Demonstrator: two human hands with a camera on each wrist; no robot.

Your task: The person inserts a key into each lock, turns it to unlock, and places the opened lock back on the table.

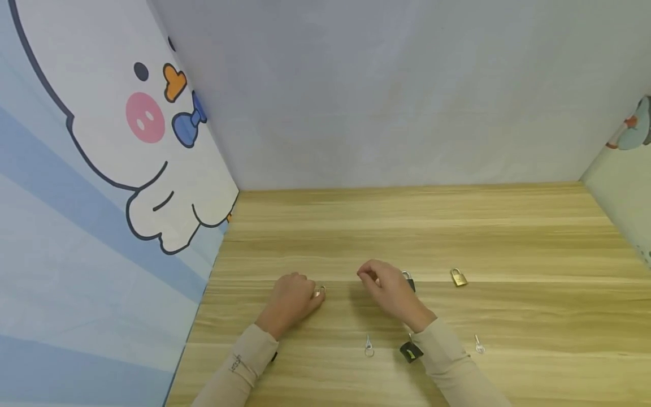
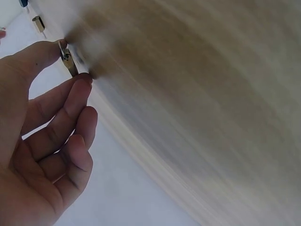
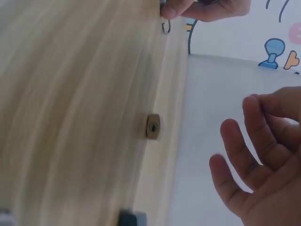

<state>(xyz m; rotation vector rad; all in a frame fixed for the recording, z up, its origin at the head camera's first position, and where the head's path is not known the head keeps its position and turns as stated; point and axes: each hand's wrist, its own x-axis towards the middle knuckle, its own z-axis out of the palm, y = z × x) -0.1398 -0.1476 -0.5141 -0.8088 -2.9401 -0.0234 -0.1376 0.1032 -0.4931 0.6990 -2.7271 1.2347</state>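
My left hand (image 1: 292, 299) pinches a small brass padlock (image 2: 69, 62) between thumb and fingertips, low over the wooden table. The shackle (image 3: 166, 27) of this padlock sticks out past the fingers in the right wrist view. My right hand (image 1: 389, 288) hovers over the table to the right, thumb and index finger touching and the other fingers loosely bent. No object shows in it. Below that hand, another brass padlock (image 3: 153, 126) has its keyhole face toward the right wrist camera. A black padlock (image 1: 409, 281) is partly hidden behind the right hand.
A gold padlock (image 1: 459, 277) lies farther right. Nearer the front are a key on a ring (image 1: 369, 346), a black padlock with a green mark (image 1: 411, 351) beside my right sleeve, and another key (image 1: 479, 344). A pale wall (image 1: 386, 102) closes off the table's back.
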